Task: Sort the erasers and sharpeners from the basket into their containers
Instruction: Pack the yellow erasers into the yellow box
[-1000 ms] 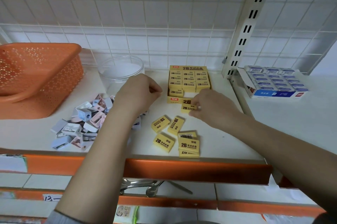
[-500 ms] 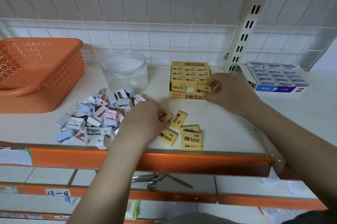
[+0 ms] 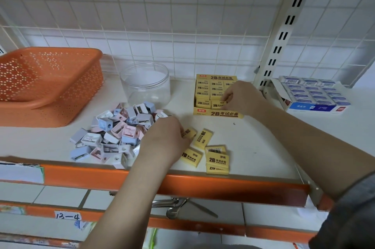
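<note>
Several loose yellow 2B erasers (image 3: 216, 159) lie near the shelf's front edge. My left hand (image 3: 166, 137) pinches one yellow eraser (image 3: 189, 133) at the left of that group. Behind them stands the yellow eraser box (image 3: 217, 113), partly filled with rows of erasers. My right hand (image 3: 241, 96) reaches into the box's front row, its fingertips curled on an eraser (image 3: 218, 104) there. A heap of pastel sharpeners (image 3: 117, 135) lies to the left. A clear round tub (image 3: 145, 84) stands behind the heap. The orange basket (image 3: 46, 84) sits at far left.
A blue-and-white box of erasers (image 3: 312, 94) stands open on the neighbouring shelf at right, past a white slotted upright (image 3: 284, 31). The shelf's orange front lip (image 3: 182, 185) runs below the loose erasers. A wire grid backs the shelf.
My right hand carried an eraser from the loose group up into the yellow box. My left hand came down from near the box to the loose erasers and took hold of one.
</note>
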